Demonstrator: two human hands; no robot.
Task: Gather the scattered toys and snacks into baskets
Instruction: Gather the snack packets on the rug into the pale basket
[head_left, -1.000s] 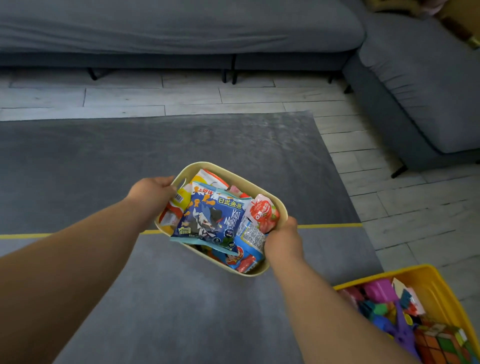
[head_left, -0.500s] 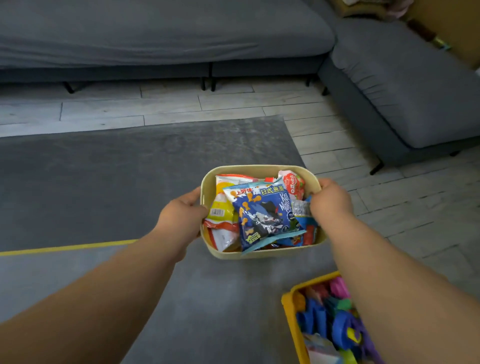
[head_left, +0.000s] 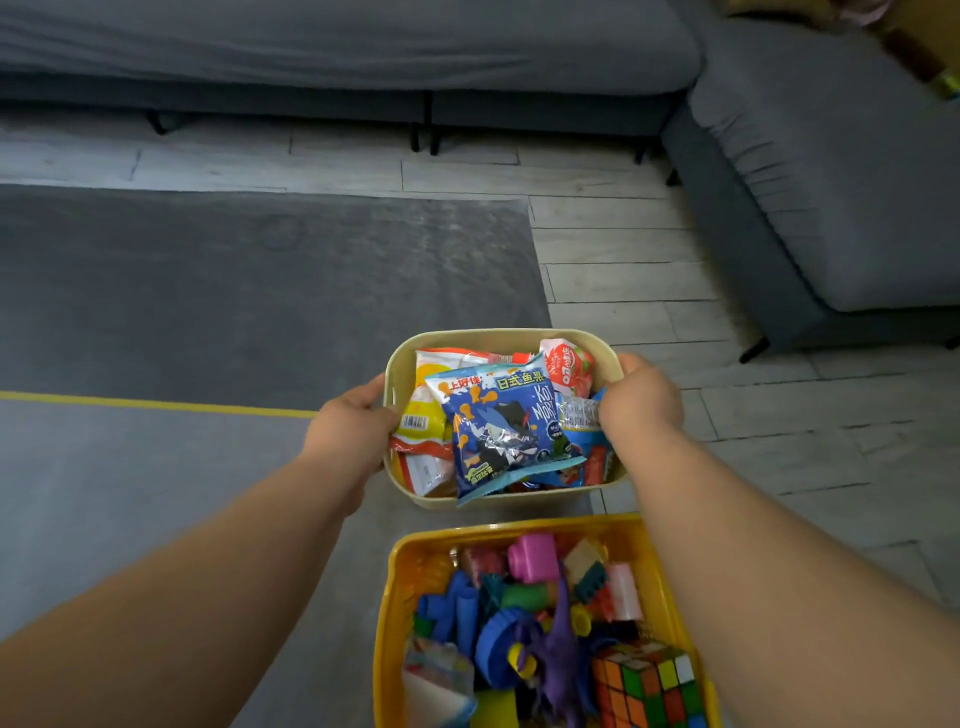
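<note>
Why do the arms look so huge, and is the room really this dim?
Head view: the wide-angle lens swells the forearms near the bottom edge and bows the grey sofa; head view: the light is dim and flat, with no hard shadows; head view: a little glare sits on the blue snack packet in the cream basket, yet its print is sharp.

Grey rug (head_left: 208, 291) on pale plank floor (head_left: 649, 249), yellow toy basket (head_left: 395, 613) across rug's edge
</note>
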